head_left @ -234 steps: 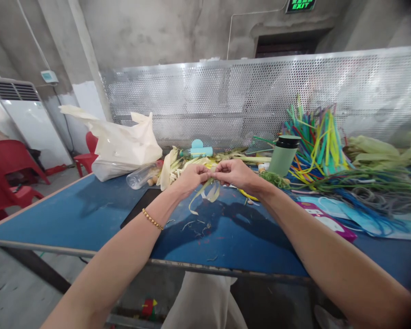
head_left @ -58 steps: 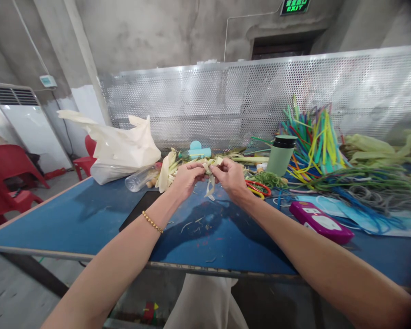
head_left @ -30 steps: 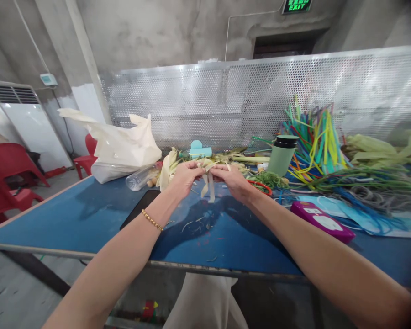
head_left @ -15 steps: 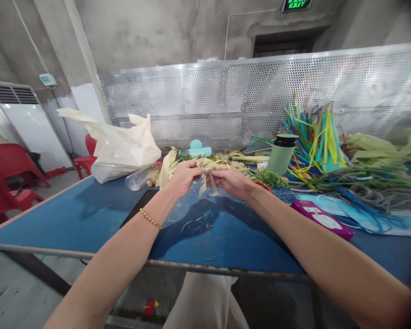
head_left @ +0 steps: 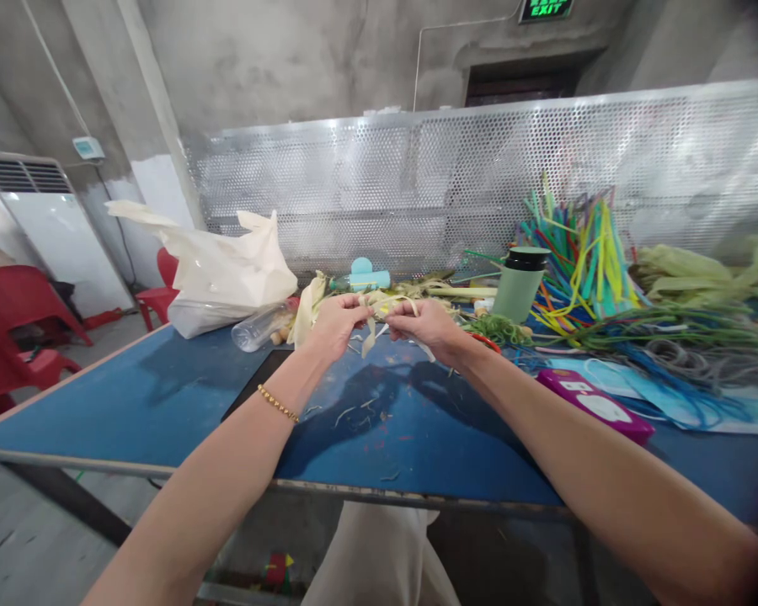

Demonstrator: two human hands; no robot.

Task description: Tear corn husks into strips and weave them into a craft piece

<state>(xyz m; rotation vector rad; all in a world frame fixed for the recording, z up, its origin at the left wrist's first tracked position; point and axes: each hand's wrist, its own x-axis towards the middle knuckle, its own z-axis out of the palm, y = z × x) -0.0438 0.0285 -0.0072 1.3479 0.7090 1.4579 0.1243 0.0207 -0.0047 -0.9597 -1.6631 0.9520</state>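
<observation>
My left hand (head_left: 334,321) and my right hand (head_left: 424,324) are held close together above the blue table (head_left: 164,387), both pinched on a pale husk strip (head_left: 370,338) whose loose end hangs down between them. A gold bead bracelet (head_left: 278,402) sits on my left wrist. Just behind my hands lies a pile of pale and green husk leaves (head_left: 328,303).
A cream bag (head_left: 227,269), a clear plastic bottle (head_left: 258,324) and a teal bottle (head_left: 363,278) lie at the back left. A green tumbler (head_left: 519,284), coloured strips (head_left: 581,252), a purple device (head_left: 594,404) and green cords (head_left: 669,328) fill the right. Red chairs (head_left: 13,328) stand left.
The hanging husk strip has shortened and shifted as my fingers worked it; my right hand has drawn slightly right. The purple device came into view after the oldest frame.
</observation>
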